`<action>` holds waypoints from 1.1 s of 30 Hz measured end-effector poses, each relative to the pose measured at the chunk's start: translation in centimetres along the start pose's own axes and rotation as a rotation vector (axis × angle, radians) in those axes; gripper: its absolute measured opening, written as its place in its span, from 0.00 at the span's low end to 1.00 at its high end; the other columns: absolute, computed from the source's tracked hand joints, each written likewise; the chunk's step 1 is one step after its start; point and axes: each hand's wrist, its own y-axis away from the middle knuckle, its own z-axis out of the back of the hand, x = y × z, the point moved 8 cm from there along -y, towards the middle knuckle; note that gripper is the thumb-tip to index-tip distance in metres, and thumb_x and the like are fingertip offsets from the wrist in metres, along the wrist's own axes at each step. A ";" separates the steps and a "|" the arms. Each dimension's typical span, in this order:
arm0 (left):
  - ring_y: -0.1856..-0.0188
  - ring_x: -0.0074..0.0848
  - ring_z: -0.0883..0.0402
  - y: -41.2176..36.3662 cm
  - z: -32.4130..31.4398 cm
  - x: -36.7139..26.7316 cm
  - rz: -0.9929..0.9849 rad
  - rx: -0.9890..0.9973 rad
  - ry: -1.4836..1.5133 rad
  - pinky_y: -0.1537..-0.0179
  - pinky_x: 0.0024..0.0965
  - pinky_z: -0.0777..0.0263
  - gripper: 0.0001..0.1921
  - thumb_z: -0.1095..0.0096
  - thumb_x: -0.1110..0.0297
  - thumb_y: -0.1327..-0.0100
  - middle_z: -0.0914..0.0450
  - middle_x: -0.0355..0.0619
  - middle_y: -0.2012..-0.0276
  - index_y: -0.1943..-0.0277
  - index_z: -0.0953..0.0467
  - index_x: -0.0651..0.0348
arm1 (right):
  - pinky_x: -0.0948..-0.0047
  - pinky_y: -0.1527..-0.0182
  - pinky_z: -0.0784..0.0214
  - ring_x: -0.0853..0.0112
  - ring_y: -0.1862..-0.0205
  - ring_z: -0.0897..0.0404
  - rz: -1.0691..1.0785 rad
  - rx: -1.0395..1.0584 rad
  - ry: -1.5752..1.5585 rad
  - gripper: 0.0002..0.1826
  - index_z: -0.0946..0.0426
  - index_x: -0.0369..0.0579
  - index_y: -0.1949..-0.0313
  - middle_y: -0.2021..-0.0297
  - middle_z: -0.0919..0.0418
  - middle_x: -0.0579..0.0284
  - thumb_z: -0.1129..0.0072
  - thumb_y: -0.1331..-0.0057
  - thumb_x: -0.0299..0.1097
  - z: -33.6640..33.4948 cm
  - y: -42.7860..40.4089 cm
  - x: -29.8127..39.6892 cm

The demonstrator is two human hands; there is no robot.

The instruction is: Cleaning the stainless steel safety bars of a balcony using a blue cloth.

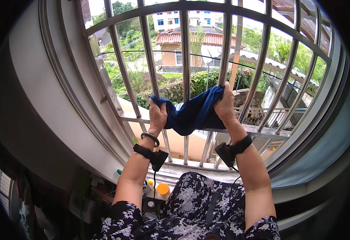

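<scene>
A dark blue cloth [190, 115] hangs between my two hands in front of the metal window bars [184, 60]. My left hand [158, 115] grips its left end near a vertical bar. Higher up, my right hand [225, 103] pinches the other end beside another bar. The cloth sags in the middle and covers part of the lower horizontal rail [257, 130]. Whether the cloth touches the bars behind it cannot be made out. A bangle [150, 138] circles my left wrist, and a black strapped device [158, 159] sits below it. My right wrist bears a similar device [226, 153].
Below the window, a jar with an orange lid [163, 189] and other small containers stand at the left. Cables hang from both wrist devices. A white window frame [58, 99] rises on the left; a light blue curtain-like sheet [319, 150] lies to the right.
</scene>
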 end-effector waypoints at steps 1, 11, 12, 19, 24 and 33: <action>0.62 0.52 0.22 1.2 0.2 0.4 -0.049 -0.021 -0.018 0.58 0.43 0.31 0.17 0.43 0.68 0.36 0.23 0.61 0.66 0.51 0.37 0.71 | 0.58 0.60 0.32 0.44 0.64 0.23 -0.008 0.010 0.000 0.12 0.37 0.40 0.58 0.72 0.25 0.40 0.50 0.42 0.23 -0.1 0.2 -0.2; 0.54 0.56 0.26 4.3 -0.2 1.7 -0.105 -0.071 -0.294 0.53 0.46 0.31 0.19 0.47 0.77 0.39 0.25 0.62 0.57 0.45 0.37 0.68 | 0.60 0.62 0.33 0.52 0.69 0.23 -0.036 0.012 -0.014 0.11 0.37 0.43 0.59 0.74 0.26 0.45 0.47 0.41 0.24 -0.8 1.8 -2.6; 0.53 0.56 0.26 4.9 0.2 1.2 -0.122 -0.080 -0.325 0.52 0.46 0.31 0.20 0.47 0.77 0.40 0.25 0.63 0.56 0.44 0.37 0.68 | 0.59 0.62 0.33 0.49 0.68 0.23 -0.009 -0.002 0.005 0.12 0.37 0.43 0.58 0.74 0.26 0.44 0.47 0.41 0.25 -0.9 2.1 -3.0; 0.52 0.45 0.22 3.3 8.3 -1.9 -0.099 -0.339 -0.057 0.48 0.35 0.32 0.13 0.48 0.74 0.35 0.21 0.57 0.56 0.49 0.30 0.68 | 0.51 0.56 0.35 0.39 0.59 0.25 -0.130 0.096 0.086 0.16 0.37 0.42 0.55 0.69 0.24 0.35 0.48 0.43 0.26 -1.2 2.7 -4.8; 0.50 0.52 0.24 -4.0 13.1 -10.4 -0.395 -0.442 -0.095 0.49 0.36 0.32 0.24 0.43 0.68 0.35 0.23 0.63 0.54 0.40 0.38 0.71 | 0.53 0.56 0.34 0.41 0.59 0.24 -0.134 0.110 0.110 0.16 0.34 0.38 0.55 0.68 0.23 0.35 0.46 0.43 0.29 -0.2 1.6 -2.1; 0.53 0.56 0.25 -20.1 13.4 -12.6 -0.134 -0.344 -0.129 0.51 0.43 0.32 0.22 0.40 0.61 0.40 0.22 0.66 0.59 0.53 0.30 0.74 | 0.56 0.52 0.34 0.44 0.56 0.24 -0.149 -0.071 0.121 0.21 0.32 0.34 0.53 0.63 0.23 0.35 0.46 0.45 0.31 1.1 -4.9 2.9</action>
